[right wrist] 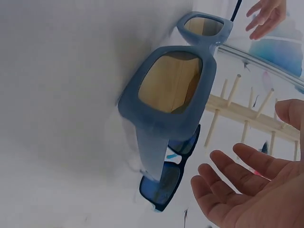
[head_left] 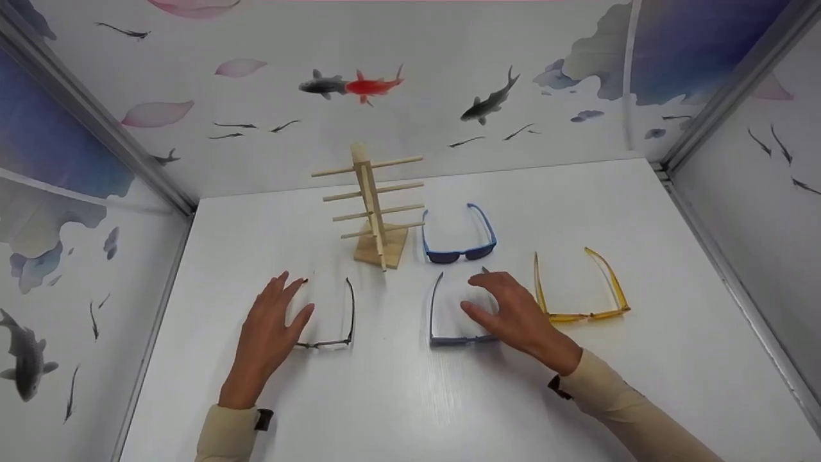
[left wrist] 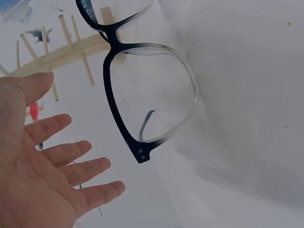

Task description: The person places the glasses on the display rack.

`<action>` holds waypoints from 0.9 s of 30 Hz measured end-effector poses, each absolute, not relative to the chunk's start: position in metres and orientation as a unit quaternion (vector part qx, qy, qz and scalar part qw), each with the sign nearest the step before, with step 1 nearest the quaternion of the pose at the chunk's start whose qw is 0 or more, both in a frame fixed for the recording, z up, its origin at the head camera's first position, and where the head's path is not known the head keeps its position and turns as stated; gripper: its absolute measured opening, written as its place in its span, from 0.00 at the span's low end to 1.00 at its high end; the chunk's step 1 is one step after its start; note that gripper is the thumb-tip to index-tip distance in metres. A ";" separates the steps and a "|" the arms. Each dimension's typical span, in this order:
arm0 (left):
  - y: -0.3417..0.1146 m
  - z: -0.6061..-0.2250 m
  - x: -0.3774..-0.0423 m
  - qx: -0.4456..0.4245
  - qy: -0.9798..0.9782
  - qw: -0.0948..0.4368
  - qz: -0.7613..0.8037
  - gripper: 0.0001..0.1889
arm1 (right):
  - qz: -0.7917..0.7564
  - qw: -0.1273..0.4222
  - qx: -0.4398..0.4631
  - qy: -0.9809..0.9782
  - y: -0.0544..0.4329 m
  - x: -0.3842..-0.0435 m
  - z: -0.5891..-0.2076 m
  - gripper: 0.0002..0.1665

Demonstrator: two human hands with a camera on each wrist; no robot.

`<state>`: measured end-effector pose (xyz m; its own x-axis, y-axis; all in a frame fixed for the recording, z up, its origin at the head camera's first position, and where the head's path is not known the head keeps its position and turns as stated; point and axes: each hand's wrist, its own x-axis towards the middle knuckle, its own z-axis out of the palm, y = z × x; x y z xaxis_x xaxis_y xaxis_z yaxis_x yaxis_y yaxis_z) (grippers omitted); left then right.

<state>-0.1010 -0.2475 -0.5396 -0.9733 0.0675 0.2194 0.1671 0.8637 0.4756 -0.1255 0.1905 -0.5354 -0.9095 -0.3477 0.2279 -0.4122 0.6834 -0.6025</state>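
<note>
My left hand (head_left: 268, 330) hovers over the left side of a pair of black eyeglasses with clear lower rims (left wrist: 108, 95), fingers spread and holding nothing. The glasses stand on the white table, temples pointing away. My right hand (head_left: 513, 312) is above the right side of grey-blue sunglasses (head_left: 449, 341), its fingers loosely bent and apart from the frame. In the right wrist view these sunglasses (right wrist: 166, 90) show brownish lenses, and the right fingers (right wrist: 259, 164) hold nothing. The hand partly hides their right temple in the head view.
A wooden display rack (head_left: 372, 205) with several pegs stands at the back, bare of glasses. Blue sunglasses (head_left: 459, 255) lie to its right, and yellow glasses (head_left: 587, 317) farther right. Walls printed with fish (head_left: 490, 102) enclose the table (head_left: 397, 410) at the back and sides.
</note>
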 end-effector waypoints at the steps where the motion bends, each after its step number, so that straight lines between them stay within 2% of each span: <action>1: -0.249 -0.541 -0.099 -0.061 -0.959 0.108 -0.254 0.28 | 0.345 0.045 0.212 -0.913 0.187 -0.125 -0.536 0.26; 15: -0.281 -0.554 -0.068 -0.023 -0.933 0.193 -0.303 0.21 | 0.435 -0.007 0.263 -0.861 0.130 -0.117 -0.550 0.22; 27: -0.303 -0.564 -0.056 0.047 -0.919 0.174 -0.351 0.19 | 0.498 -0.083 0.264 -0.822 0.090 -0.115 -0.559 0.22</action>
<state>-0.0564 -0.3031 -0.5639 -0.9352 -0.2083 0.2865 0.0358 0.7491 0.6615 -0.1155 0.0904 -0.5586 -0.8473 -0.5159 0.1265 -0.3506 0.3642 -0.8628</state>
